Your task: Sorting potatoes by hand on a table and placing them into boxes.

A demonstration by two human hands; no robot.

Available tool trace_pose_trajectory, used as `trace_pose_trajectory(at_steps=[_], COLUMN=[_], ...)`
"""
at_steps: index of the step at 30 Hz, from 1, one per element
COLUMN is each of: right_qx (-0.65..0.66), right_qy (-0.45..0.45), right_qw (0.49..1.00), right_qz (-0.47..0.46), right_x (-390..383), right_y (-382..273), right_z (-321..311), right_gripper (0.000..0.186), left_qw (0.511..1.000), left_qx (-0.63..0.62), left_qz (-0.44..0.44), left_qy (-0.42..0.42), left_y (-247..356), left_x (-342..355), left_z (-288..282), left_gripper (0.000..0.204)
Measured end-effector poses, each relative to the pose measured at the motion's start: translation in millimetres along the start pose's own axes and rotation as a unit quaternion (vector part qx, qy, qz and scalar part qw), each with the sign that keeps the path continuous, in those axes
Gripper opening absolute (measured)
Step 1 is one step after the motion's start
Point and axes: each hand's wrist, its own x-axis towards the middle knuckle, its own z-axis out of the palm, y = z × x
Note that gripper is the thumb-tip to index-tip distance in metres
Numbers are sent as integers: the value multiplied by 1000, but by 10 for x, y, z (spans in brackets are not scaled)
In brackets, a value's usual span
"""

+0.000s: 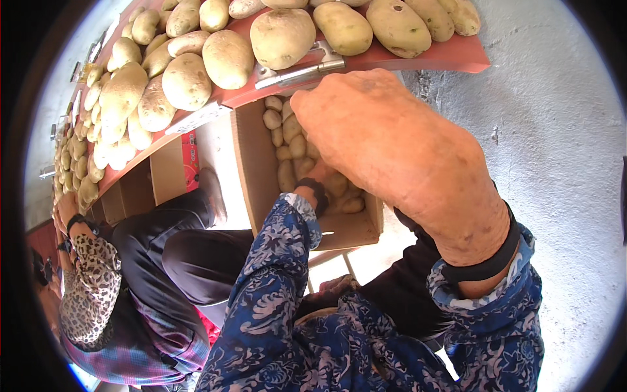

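Note:
My right hand [366,117] is raised close in front of me, over the far end of an open cardboard box [251,163]. Its back faces up and its fingers are curled under in a fist-like shape; whatever they may hold is hidden. My left hand [319,172] reaches down into the box among pale potatoes [287,171]. The right hand covers part of it, and its fingers do not show. Beyond the box, a red tabletop [467,59] carries many larger potatoes [282,38], several of them lying along its near edge.
A metal latch [300,73] juts from the table's edge near my right hand. On the right stands a rough pale wall [555,196]. A co-worker in a leopard-print sleeve [90,287] sits at left, knees close to the box. More cardboard boxes [166,171] stand under the table.

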Motion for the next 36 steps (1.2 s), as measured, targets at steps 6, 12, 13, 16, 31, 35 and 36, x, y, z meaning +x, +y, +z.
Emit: trace_pose_trajectory(at_steps=[6,12,13,16,31,35,36], right_qx=[53,39,32,28,45,33,40], right_qy=[63,-115,-115,-76,-188,-157,-144], right_qw=[997,989,989,990,974,979,981], right_qz=[3,85,84,112,116,123,120], right_x=[-62,66,77,108,287,271,260], right_y=[-44,-181,-194,-174,-77,-48,-42], right_z=[-98,-200,-183,-136,-91,-107,-109], right_gripper=[23,17,17,14,20,20,20], left_qw=[1000,999,999,995,945,930,918], left_qx=[0,-31,-42,-94,-319,-357,-375], left_qz=[13,9,15,39,33,85,114], left_qy=[7,6,7,14,-65,10,65], left_y=[-10,14,16,111,1185,1359,1396], left_x=[53,-11,-27,-67,-1349,-1797,-1915], left_z=[162,159,139,41,-1416,-1789,-1855], left_gripper=[33,33,33,33,25,15,13])
